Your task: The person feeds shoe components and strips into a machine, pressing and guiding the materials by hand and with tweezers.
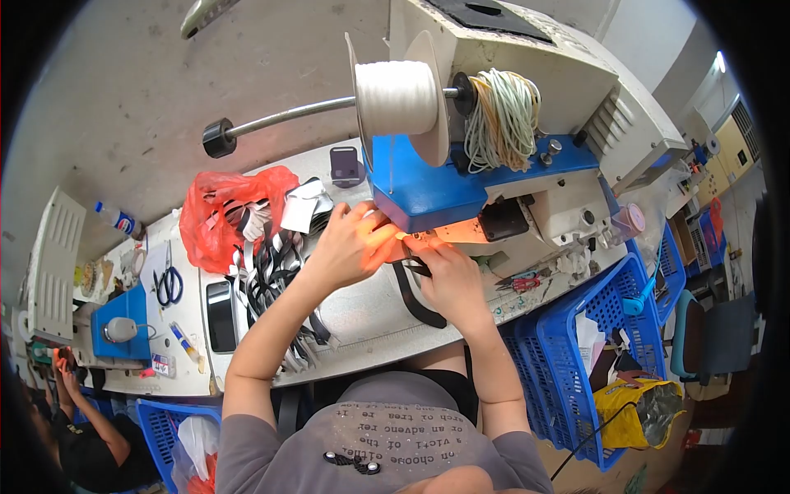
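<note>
My left hand (pixel 352 245) is at the front of a blue machine head (pixel 428 185), its fingers pinched together in the orange light under it. What those fingertips hold is hidden. Close beside it, my right hand (pixel 453 278) has its fingers closed on a black strap (pixel 415 298), which curves down over the table's front edge. A bunch of black and white straps (pixel 276 276) lies on the table left of my left forearm. Above the machine, a large spool of white cord (pixel 397 97) sits on a metal rod.
A red plastic bag (pixel 218 218), a phone (pixel 221 316) and dark-handled scissors (pixel 169 286) lie to the left. Red-handled snips (pixel 520 284) rest at the right table edge, above blue crates (pixel 559 346). Another person (pixel 99 428) works at the far left.
</note>
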Demonstrator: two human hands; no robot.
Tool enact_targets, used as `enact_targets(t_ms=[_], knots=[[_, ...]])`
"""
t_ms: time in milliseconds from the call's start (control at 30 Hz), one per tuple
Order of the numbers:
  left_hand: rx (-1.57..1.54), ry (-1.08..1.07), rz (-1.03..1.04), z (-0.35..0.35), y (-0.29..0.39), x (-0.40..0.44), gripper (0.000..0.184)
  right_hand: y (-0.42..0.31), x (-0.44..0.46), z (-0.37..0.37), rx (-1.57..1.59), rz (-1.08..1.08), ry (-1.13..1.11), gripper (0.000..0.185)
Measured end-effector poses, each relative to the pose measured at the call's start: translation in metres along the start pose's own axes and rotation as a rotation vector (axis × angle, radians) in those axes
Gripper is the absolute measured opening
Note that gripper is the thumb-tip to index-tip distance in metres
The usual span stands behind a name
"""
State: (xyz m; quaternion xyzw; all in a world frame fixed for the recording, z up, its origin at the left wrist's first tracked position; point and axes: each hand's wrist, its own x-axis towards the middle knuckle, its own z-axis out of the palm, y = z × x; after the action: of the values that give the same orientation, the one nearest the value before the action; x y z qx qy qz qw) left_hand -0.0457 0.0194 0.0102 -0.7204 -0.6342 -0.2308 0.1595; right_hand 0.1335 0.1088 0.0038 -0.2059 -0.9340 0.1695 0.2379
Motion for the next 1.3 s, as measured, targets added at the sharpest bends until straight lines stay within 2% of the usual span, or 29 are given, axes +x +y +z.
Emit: enact_targets(t_ms=[167,267,367,467,567,767,867,967,1067,1167,1267,1300], knots=[[-0.022,0.004,0.012,0.002,-0.015,0.003,0.011,-0.006,-0.001,-0.012,0.085,0.131,-0.153,0.034],[0.01,-0.018,0.03,-0.005,-0.012,-0.002,0.013,-0.01,-0.008,-0.024,0.273,0.148,-0.09,0.032],[0.022,-0.095,-0.013,-0.013,0.002,-0.01,0.016,0.002,-0.016,-0.013,0.185,0.005,0.156,0.031],[-0.003,0.016,-0.016,-0.006,0.014,-0.023,0.018,-0.006,-0.015,-0.021,-0.07,0.06,0.049,0.035],[0.006,0.021,-0.025,-0.006,0.021,-0.028,0.02,-0.01,-0.011,-0.016,-0.15,0.111,0.018,0.033],[0.007,0.027,-0.047,0.0,0.026,-0.03,0.019,-0.008,-0.003,-0.003,-0.282,0.074,0.029,0.03],[0.012,0.07,-0.047,-0.002,0.029,-0.028,0.02,-0.007,0.001,-0.001,-0.311,0.047,-0.007,0.016],[-0.026,0.111,-0.053,0.0,0.029,-0.029,0.021,-0.009,-0.002,-0.01,-0.189,0.07,0.085,0.014],[-0.037,0.147,-0.043,0.002,0.026,-0.032,0.019,-0.011,-0.01,-0.019,0.135,0.248,0.182,0.014],[-0.06,0.211,-0.071,0.003,0.034,-0.033,0.018,0.011,-0.031,0.024,0.736,0.285,0.248,0.023],[-0.138,0.357,-0.059,-0.003,0.056,-0.027,0.019,-0.005,-0.046,0.019,0.954,0.352,0.068,0.028],[-0.21,0.354,-0.049,-0.004,0.063,-0.026,0.023,-0.017,-0.046,0.015,1.003,0.367,0.138,0.021]])
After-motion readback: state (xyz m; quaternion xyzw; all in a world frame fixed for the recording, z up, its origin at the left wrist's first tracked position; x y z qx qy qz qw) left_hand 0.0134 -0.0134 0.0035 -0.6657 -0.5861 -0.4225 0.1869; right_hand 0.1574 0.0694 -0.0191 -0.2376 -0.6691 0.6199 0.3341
